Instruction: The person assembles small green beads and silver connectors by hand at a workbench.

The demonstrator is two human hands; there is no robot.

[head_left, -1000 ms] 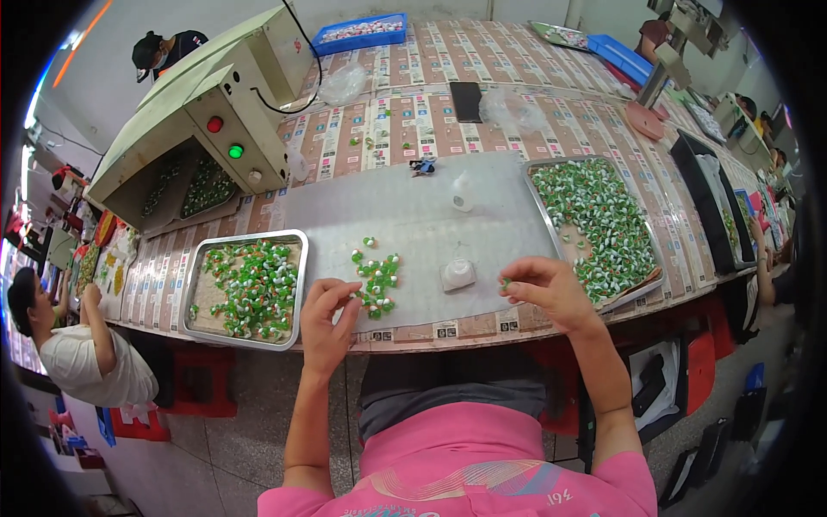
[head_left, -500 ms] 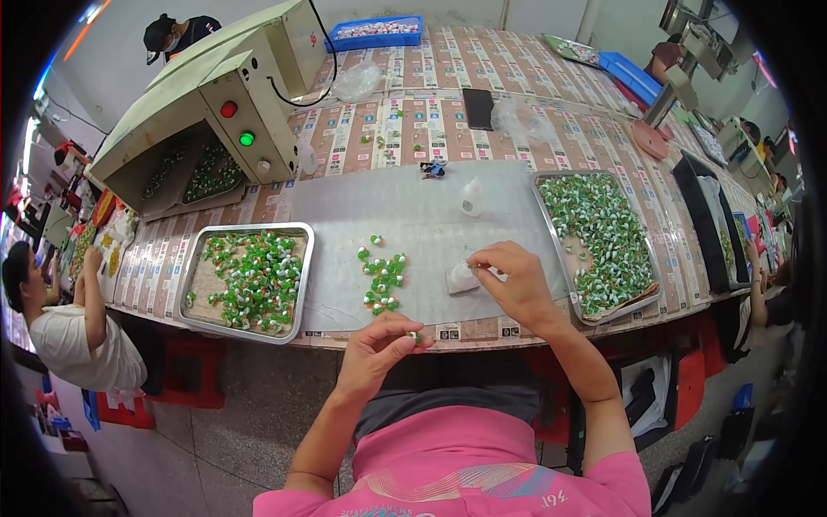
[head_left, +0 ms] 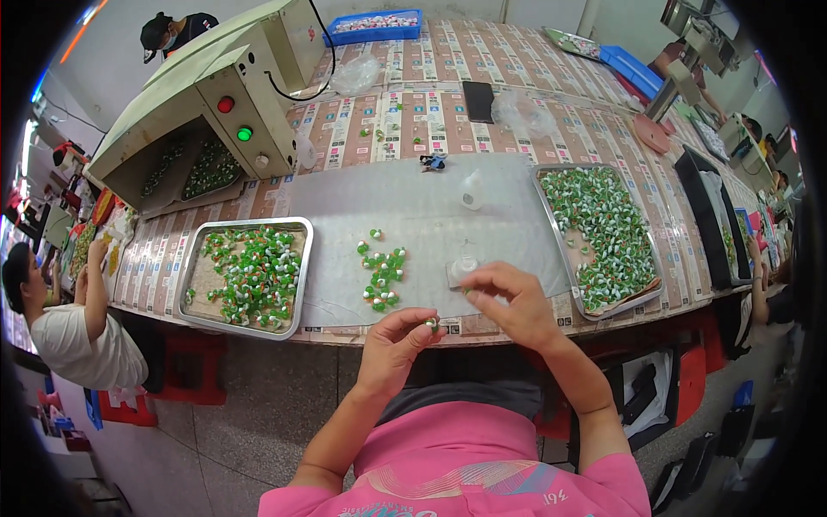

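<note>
My left hand [head_left: 398,338] is at the table's front edge, pinching a small green and white piece [head_left: 432,324] between thumb and fingers. My right hand [head_left: 508,302] is just to its right, fingers curled near a small clear cup [head_left: 463,269]; a thin thing seems to be in its fingertips, but I cannot tell what. A small pile of green and white pieces [head_left: 382,272] lies on the grey mat [head_left: 413,215] in front of me.
A metal tray [head_left: 196,277] of green pieces sits at left, another full tray [head_left: 551,200] at right. A beige machine [head_left: 194,103] with red and green lights stands at back left. A small white bottle [head_left: 470,191] is on the mat. Other people sit at left and right.
My left hand left the pile, dropped below the table edge and came back to it holding a piece. My right hand drew back from the mat toward the left hand.
</note>
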